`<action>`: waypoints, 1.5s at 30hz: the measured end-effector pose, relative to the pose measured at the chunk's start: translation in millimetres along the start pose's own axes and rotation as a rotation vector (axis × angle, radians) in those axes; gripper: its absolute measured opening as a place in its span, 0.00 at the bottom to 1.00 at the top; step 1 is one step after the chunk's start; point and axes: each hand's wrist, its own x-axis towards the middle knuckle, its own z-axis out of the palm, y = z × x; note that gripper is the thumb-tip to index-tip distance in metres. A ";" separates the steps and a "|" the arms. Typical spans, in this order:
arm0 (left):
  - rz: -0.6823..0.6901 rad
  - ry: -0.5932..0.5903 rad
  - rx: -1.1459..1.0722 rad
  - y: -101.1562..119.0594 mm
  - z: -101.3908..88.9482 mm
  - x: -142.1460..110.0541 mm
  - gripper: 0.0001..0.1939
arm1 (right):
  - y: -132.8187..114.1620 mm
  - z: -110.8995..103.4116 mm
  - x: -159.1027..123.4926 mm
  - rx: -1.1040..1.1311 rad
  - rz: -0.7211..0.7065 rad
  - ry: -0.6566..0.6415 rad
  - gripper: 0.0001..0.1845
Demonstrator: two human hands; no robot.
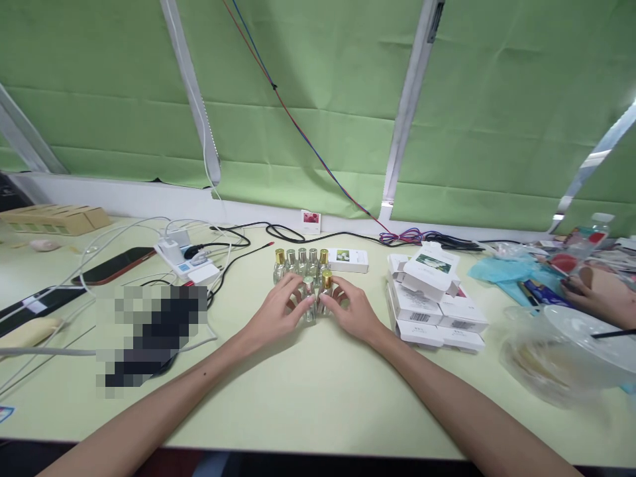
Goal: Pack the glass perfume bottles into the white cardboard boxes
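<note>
My left hand has its thumb and fingers closed round a small clear glass bottle with a silver-green cap. Beside it, my right hand grips a similar bottle with a gold cap. Both bottles stand upright, close together, in front of a row of several more small glass bottles with gold and silver caps. Just behind the right hand lies a flat white box with a flower picture. My fingertips on the far sides of the bottles are partly hidden.
Right of my hands is a stack of white boxes, an opened one on top. A plastic bowl and another person's hand are farther right. On the left are a power strip, cables, phones and a cardboard box.
</note>
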 end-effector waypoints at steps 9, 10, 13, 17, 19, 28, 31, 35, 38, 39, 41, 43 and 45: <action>0.004 -0.006 -0.014 0.7 0.6 1.6 0.14 | 2.5 1.3 -1.7 0.026 -0.007 -0.099 0.19; 0.000 -0.009 -0.015 0.7 0.5 1.8 0.15 | 2.4 1.0 -1.9 0.024 -0.005 -0.105 0.19; -0.005 -0.010 -0.003 -0.8 0.4 1.8 0.16 | 1.1 -0.1 -2.3 0.024 -0.034 -0.121 0.19; 0.026 -0.012 0.046 -3.6 1.3 0.5 0.20 | 2.5 0.6 -2.7 0.026 -0.085 -0.116 0.21; 0.043 -0.022 0.073 -3.9 1.7 0.1 0.22 | 6.0 2.0 -2.9 0.022 -0.091 -0.092 0.23; -0.013 -0.028 0.162 -7.4 -8.1 5.6 0.37 | 8.3 2.5 -5.3 0.077 -0.047 -0.071 0.27; -0.016 -0.047 0.184 -7.7 -16.2 8.1 0.40 | 6.8 3.5 -5.5 0.110 -0.043 -0.083 0.27; -0.020 -0.043 0.219 -4.9 -26.1 10.2 0.39 | 5.1 5.7 -5.9 0.124 -0.035 -0.135 0.27; -0.033 -0.027 0.273 -4.4 -32.2 11.3 0.39 | 3.1 6.3 -6.6 0.135 -0.037 -0.186 0.29; -0.032 -0.028 0.284 -4.9 -34.0 11.6 0.39 | 2.7 6.2 -6.8 0.136 -0.040 -0.205 0.30; -0.020 -0.033 0.297 -6.7 -37.3 12.2 0.39 | 2.3 6.2 -7.4 0.130 -0.040 -0.240 0.33; -0.005 -0.037 0.309 -8.9 -40.1 12.5 0.39 | 2.6 6.3 -7.7 0.116 -0.032 -0.271 0.34; 0.006 -0.042 0.322 -11.1 -42.1 12.5 0.40 | 3.1 6.4 -7.7 0.104 -0.025 -0.293 0.36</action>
